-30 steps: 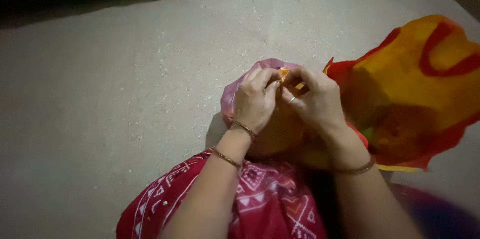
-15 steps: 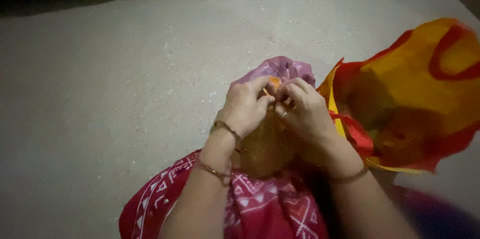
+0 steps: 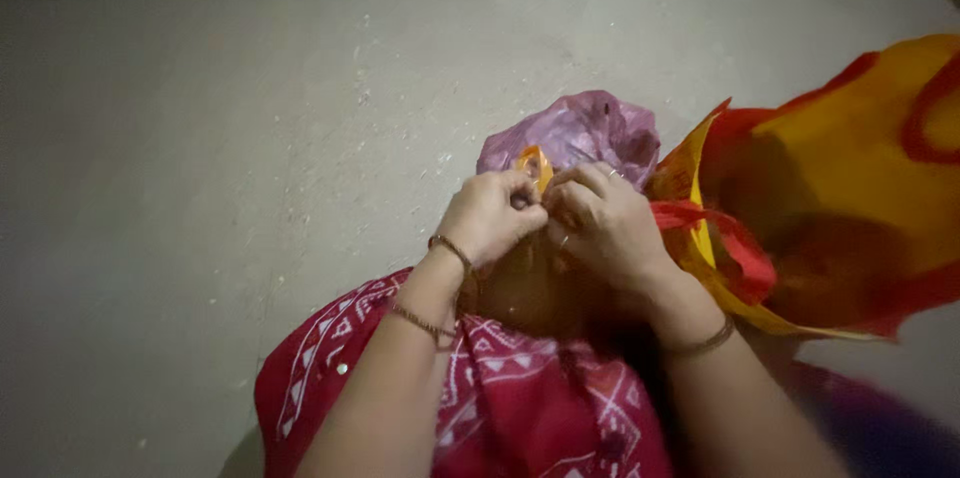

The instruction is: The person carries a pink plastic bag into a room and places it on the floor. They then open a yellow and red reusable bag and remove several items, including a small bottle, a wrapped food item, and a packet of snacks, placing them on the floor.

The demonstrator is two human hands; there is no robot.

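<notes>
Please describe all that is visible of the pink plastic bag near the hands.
The pink bag is thin, crinkled, glossy plastic, mauve-pink and bunched into a rounded lump. It lies on the grey floor, just beyond both hands, beside the yellow-red bag. The hands hide its near edge, so contact is unclear.

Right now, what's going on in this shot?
A person sits on a grey floor, both hands at the neck of an orange plastic bag in their lap. The left hand and right hand pinch its twisted top between the fingertips. A crumpled pink plastic bag lies just beyond, and a yellow and red cloth bag sits open beside the right hand.
</notes>
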